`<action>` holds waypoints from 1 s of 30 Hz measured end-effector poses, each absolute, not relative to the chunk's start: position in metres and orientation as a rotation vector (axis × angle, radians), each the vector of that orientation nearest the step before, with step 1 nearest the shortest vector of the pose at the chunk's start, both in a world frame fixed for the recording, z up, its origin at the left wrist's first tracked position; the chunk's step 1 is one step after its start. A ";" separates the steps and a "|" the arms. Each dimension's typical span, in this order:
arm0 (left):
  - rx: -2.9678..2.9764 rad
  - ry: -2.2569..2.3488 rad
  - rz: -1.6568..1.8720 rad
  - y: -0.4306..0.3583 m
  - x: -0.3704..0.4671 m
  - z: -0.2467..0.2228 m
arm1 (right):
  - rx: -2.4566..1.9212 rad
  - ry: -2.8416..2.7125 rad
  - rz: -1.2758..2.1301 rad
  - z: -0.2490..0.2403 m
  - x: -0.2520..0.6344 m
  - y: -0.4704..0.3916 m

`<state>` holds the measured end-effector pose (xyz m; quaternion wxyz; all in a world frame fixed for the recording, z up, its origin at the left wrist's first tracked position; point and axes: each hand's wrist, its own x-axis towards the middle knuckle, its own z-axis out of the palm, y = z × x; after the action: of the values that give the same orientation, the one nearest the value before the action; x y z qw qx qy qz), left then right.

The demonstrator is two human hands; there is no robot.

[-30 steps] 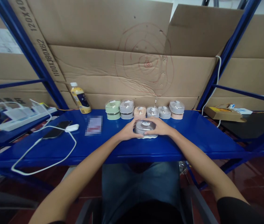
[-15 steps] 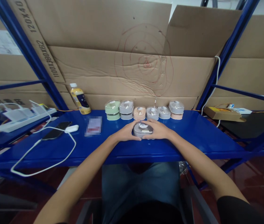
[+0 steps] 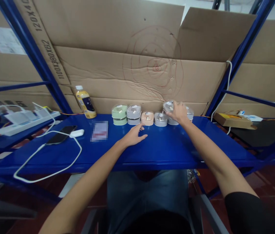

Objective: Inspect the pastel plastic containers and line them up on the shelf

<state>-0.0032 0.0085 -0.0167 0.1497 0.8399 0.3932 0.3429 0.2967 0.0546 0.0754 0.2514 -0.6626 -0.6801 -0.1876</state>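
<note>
A grey, rounded plastic box with a clear lid is gripped in my right hand, at the back of the blue table. It is over another grey box; whether the two touch is hard to see. My left hand is open over the table, fingers spread, holding nothing. Just beyond its fingertips stands a single peach box, with a single grey box to its right. Farther left are a green stack and a grey stack. My right hand partly hides the rightmost stack.
On the blue table at left lie a blurred-out flat packet, a phone and a white cable. A yellow bottle stands near the cardboard wall. Blue posts flank the table.
My right hand has carried the grey box from the table's front middle to the back row, right of centre. My left hand has let go of it and opened.
</note>
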 end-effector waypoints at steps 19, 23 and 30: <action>2.437 1.150 1.001 0.011 -0.002 -0.018 | -1.425 -2.135 -0.545 0.045 0.231 0.079; 2.457 1.266 1.140 0.013 -0.007 -0.014 | -1.366 -2.432 -0.414 0.033 0.179 0.069; 2.302 1.452 1.455 0.015 -0.012 -0.005 | -1.204 -2.513 -0.290 0.017 0.188 0.017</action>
<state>-0.0120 0.0153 -0.0051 0.0277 0.7457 0.4703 0.4711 0.1884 0.0166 0.0165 0.1690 -0.4235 -0.8841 -0.1021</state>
